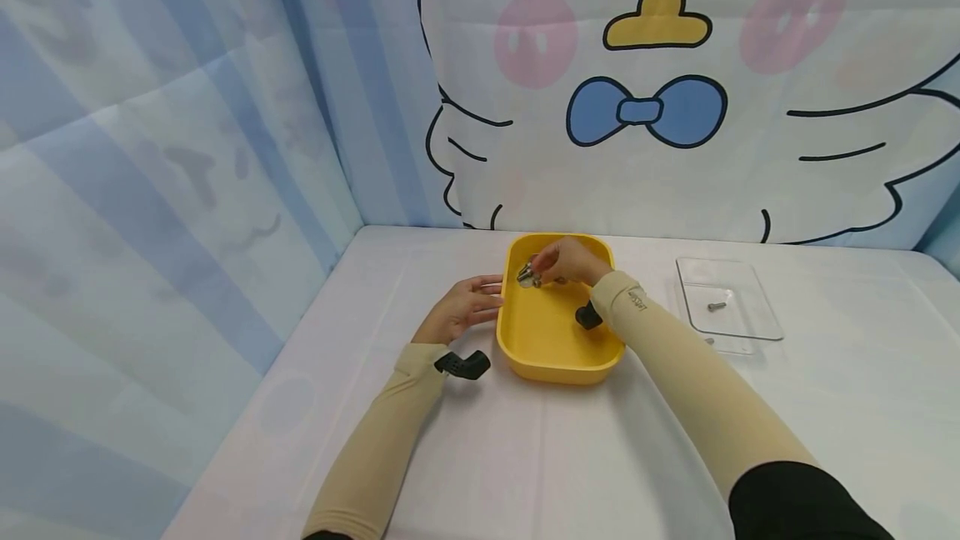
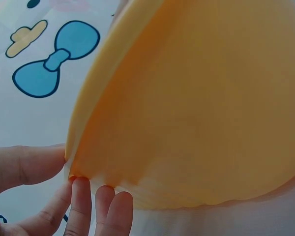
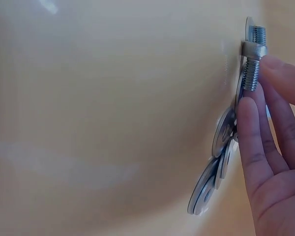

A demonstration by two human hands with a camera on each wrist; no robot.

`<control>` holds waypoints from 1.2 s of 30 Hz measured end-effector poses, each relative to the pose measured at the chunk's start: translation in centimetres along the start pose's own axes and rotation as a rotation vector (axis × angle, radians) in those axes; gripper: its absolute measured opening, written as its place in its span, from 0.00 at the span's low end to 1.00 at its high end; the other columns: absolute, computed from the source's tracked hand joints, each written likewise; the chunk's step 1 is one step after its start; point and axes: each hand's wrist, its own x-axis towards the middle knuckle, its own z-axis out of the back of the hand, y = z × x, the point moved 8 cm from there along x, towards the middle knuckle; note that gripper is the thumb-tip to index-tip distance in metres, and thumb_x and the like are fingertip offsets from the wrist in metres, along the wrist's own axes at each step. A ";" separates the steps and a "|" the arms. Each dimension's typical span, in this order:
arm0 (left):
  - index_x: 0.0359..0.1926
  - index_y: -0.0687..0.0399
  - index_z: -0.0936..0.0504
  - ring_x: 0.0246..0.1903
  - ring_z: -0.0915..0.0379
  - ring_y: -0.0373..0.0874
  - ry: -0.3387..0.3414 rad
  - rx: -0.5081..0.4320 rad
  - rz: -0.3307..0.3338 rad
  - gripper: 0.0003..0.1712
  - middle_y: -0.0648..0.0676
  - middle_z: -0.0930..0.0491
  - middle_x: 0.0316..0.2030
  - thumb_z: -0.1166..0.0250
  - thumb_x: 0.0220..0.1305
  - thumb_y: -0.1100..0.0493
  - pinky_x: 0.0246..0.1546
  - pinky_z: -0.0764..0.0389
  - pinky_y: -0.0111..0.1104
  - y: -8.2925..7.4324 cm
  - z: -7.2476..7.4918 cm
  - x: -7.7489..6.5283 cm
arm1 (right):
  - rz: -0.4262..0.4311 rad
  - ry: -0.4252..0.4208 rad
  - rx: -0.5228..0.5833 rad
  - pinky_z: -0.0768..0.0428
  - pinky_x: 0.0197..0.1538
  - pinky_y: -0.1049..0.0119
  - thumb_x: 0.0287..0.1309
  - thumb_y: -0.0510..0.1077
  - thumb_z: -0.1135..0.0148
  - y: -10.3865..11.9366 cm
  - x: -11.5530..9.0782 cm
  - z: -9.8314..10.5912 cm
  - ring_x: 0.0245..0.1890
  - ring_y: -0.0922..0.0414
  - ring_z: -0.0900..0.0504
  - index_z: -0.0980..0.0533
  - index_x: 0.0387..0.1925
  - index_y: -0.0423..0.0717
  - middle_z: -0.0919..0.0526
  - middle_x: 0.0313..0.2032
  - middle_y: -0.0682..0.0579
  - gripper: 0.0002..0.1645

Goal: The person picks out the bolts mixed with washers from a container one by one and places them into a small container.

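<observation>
On the worktop (image 1: 450,457), a yellow tray (image 1: 551,344) is standing, with a clear box (image 1: 738,292) lying to its right. The tray's left side is being touched by the left hand (image 1: 467,307), its grip spread; light, even pressure seems to be called for there. Inside the tray, toward the far end, the right hand (image 1: 570,260) is being held low. Overlapping washers (image 3: 223,133) are lying just beside its fingers. A bolt (image 3: 254,51) is apparently being pinched in this grip; a fingertip hold should be serving best, without the washers being knocked.
</observation>
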 end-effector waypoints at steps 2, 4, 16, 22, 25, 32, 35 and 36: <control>0.64 0.56 0.32 0.58 0.28 0.52 -0.002 0.004 0.002 0.29 0.57 0.29 0.62 0.40 0.60 0.68 0.59 0.25 0.41 0.0 0.0 0.0 | 0.016 0.001 -0.018 0.21 0.33 0.70 0.51 0.30 0.35 0.1 0.0 0.0 0.29 0.60 0.24 0.19 0.42 0.37 0.15 0.42 0.42 0.14; 0.63 0.56 0.31 0.58 0.28 0.52 -0.003 0.002 0.005 0.29 0.57 0.29 0.61 0.39 0.60 0.69 0.60 0.25 0.40 0.0 0.0 0.0 | 0.029 -0.002 -0.035 0.22 0.32 0.71 0.51 0.30 0.35 0.1 0.0 -0.1 0.28 0.61 0.25 0.18 0.41 0.36 0.14 0.40 0.43 0.13; 0.65 0.56 0.34 0.60 0.30 0.54 -0.002 0.011 0.012 0.29 0.58 0.32 0.64 0.41 0.62 0.69 0.61 0.26 0.41 -0.1 -0.1 -0.2 | 0.023 -0.042 -0.065 0.17 0.36 0.70 0.49 0.31 0.33 -0.2 -0.7 0.8 0.29 0.62 0.21 0.19 0.41 0.33 0.15 0.40 0.40 0.14; 0.65 0.57 0.34 0.61 0.31 0.54 0.001 0.017 0.013 0.30 0.59 0.33 0.64 0.41 0.62 0.69 0.61 0.27 0.41 -0.2 -0.2 -0.2 | 0.031 -0.037 -0.042 0.18 0.33 0.71 0.46 0.30 0.32 -0.1 -0.7 0.8 0.26 0.63 0.20 0.19 0.39 0.31 0.14 0.35 0.41 0.14; 0.65 0.56 0.33 0.60 0.30 0.53 -0.008 0.016 0.016 0.30 0.58 0.32 0.64 0.41 0.61 0.69 0.61 0.26 0.41 -0.1 -0.1 -0.2 | 0.045 -0.044 -0.057 0.18 0.32 0.71 0.46 0.30 0.31 0.0 -0.7 0.8 0.25 0.64 0.20 0.19 0.38 0.31 0.13 0.33 0.41 0.14; 0.64 0.56 0.33 0.59 0.29 0.53 -0.012 0.008 0.010 0.30 0.58 0.32 0.63 0.40 0.60 0.70 0.60 0.25 0.41 -0.2 -0.2 -0.3 | 0.068 -0.038 -0.100 0.19 0.31 0.72 0.45 0.33 0.29 -0.3 -0.2 0.6 0.25 0.64 0.21 0.18 0.36 0.34 0.13 0.30 0.45 0.13; 0.64 0.57 0.33 0.60 0.29 0.53 -0.011 0.003 0.012 0.30 0.58 0.32 0.64 0.40 0.60 0.70 0.60 0.25 0.41 -0.2 -0.2 -0.3 | 0.088 -0.020 -0.118 0.20 0.30 0.74 0.45 0.33 0.29 -0.2 -0.1 0.4 0.25 0.64 0.22 0.18 0.37 0.34 0.14 0.30 0.46 0.13; 0.64 0.57 0.33 0.59 0.29 0.54 -0.011 0.004 0.011 0.30 0.58 0.32 0.64 0.40 0.60 0.70 0.60 0.25 0.41 -0.2 -0.2 -0.3 | 0.090 -0.016 -0.125 0.20 0.30 0.74 0.45 0.33 0.29 0.0 -0.1 0.3 0.25 0.64 0.22 0.18 0.37 0.33 0.14 0.30 0.45 0.13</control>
